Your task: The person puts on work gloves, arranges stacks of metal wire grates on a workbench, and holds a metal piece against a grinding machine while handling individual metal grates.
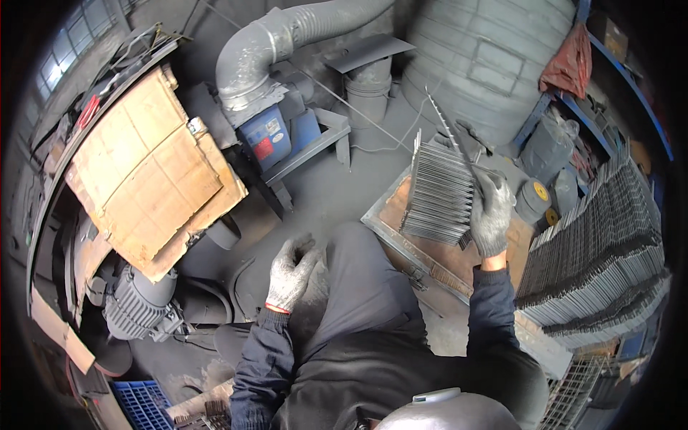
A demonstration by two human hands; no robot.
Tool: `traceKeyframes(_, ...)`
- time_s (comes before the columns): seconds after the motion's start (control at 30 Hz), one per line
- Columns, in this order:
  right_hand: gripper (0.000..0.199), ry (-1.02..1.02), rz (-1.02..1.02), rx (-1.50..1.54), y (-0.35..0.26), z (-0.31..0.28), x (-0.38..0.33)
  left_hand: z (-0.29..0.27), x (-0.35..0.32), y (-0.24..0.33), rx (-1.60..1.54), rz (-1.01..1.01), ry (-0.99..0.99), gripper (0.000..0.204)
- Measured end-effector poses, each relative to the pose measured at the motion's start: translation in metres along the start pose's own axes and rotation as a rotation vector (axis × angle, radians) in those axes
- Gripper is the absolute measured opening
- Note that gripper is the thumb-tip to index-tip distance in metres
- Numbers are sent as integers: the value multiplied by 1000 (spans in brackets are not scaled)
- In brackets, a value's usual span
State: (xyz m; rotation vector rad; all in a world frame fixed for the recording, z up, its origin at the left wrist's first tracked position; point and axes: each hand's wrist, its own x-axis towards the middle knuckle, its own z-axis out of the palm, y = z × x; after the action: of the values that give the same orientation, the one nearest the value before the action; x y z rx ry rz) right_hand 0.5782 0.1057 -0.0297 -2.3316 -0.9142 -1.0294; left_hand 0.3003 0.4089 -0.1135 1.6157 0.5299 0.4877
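A: What is on the thin grey metal blade (446,127)?
B: No label. The only sticker is a red square on the blue motor box (265,140), at ten o'clock from the blade.
A: Which way does the blade go?
B: Long and thin. Its tip points up to eleven o'clock, over the stack of grey metal strips (438,195) on the rusty flat tray (430,247).
A: And the hands?
B: The right hand (491,215), in a grey glove, is squeezed around the blade's low end. The left hand (290,272) is far from it, fingers loose, holding nothing, by the knee.
A: What is close by?
B: A big heap of dark metal strips (598,251) at four o'clock. Torn brown cardboard (147,172) at nine.
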Motion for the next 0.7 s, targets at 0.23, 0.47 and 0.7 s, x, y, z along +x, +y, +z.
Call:
traceKeyframes(0.23,22,-365,659,1352,-78,3,0,-2,-19,82,131,340,228,67)
traceKeyframes(0.47,22,-837,268,1551,-167,35,-11,-50,-67,88,-284,197,496,51)
traceKeyframes(0.7,45,-776,-109,1374,-238,82,-12,-86,-110,35,-209,380,747,28)
